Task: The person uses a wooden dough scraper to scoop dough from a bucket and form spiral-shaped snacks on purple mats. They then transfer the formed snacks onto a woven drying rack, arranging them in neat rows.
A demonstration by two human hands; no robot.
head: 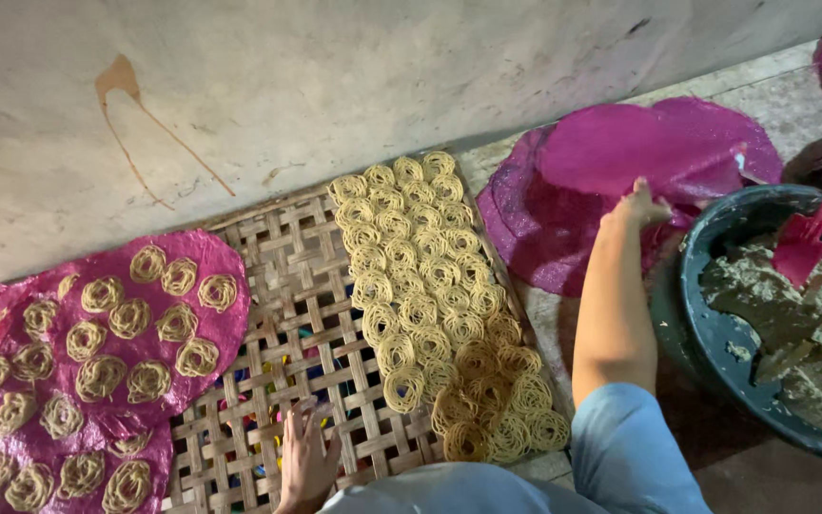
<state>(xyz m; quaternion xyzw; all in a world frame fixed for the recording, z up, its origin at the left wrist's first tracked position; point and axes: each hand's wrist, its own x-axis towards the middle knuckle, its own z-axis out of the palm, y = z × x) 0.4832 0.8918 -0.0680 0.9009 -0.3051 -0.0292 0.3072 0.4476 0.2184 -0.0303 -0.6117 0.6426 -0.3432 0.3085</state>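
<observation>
Flat left hand [308, 457], woven bamboo tray [278, 286]

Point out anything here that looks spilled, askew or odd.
A brown stain marks the wall, with two thin runs trailing down from it, like a dried splash. The noodle coils on the bamboo tray crowd its right half only and overlap at the near end. The left hand rests on the bare weave.

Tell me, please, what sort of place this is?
Probably a home snack-making spot on a floor by a wall: noodle coils dry on a woven tray, a bowl holds dough, and the right hand reaches for pink sheets.
</observation>
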